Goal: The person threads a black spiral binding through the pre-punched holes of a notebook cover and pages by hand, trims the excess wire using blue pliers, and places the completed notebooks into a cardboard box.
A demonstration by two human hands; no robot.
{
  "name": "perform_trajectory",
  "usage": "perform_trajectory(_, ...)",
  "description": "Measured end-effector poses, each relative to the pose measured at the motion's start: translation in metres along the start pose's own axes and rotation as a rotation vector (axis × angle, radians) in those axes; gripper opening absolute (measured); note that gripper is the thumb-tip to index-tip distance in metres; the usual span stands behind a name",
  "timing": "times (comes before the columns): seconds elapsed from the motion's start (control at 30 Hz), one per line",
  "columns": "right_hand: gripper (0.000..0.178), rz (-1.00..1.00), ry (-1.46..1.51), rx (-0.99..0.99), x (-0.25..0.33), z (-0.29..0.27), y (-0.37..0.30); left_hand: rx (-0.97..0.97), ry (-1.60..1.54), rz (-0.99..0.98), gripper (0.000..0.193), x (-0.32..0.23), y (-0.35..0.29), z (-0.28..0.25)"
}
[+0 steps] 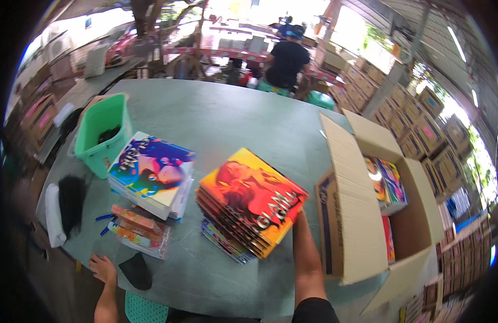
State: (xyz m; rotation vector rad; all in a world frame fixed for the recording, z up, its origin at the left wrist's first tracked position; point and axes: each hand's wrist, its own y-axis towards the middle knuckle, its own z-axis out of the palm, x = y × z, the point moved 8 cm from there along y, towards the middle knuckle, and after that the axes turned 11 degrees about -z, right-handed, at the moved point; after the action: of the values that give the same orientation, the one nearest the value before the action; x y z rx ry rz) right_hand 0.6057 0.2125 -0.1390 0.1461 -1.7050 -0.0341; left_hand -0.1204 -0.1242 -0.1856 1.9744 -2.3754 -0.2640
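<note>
Near the middle of the table is a stack of glossy orange-and-red booklets (254, 202), its edges stepped like a fan. My right hand (299, 219) grips its right edge, with the fingers mostly hidden by the covers. Below it, partly covered, lies a second pile of colourful booklets (227, 242). My left hand (102, 269) rests at the table's near left edge, fingers spread, holding nothing. A dark cloth piece (136, 271) lies beside it. Farther up stands a thick stack of blue-and-purple booklets (152, 169), with plastic-wrapped packs (140, 229) and blue pens (104, 223) in front.
At right an open cardboard box (362, 215), flaps spread, holds more booklets (386, 183). A green bin (103, 134) with dark contents stands at the left of the table (216, 113). Beyond the far edge a person in black (288, 62) sits near piled cartons (416, 121).
</note>
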Motion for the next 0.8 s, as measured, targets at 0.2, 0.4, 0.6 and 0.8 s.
perform_trajectory(0.2, 0.022, -0.551, -0.865, -0.341, 0.258, 0.024, -0.07, -0.036, 0.023, 0.084, 0.042, 0.03, 0.011, -0.006)
perform_trajectory(0.4, 0.061, -0.867, -0.108, -1.442, 0.349, -0.101, -0.258, 0.047, -0.031, 0.157, 0.045, -0.021, -0.012, -0.036)
perform_trajectory(0.6, 0.046, -0.915, -0.426, -0.833, 0.325, 0.038, -0.233, 0.003, -0.132, 0.567, 0.051, -0.022, 0.006, -0.021)
perform_trajectory(0.8, 0.051, -0.266, -0.085, -1.062, 0.112, 0.113, -0.247, 0.131, -0.441, 0.848, 0.051, -0.014, 0.0, -0.024)
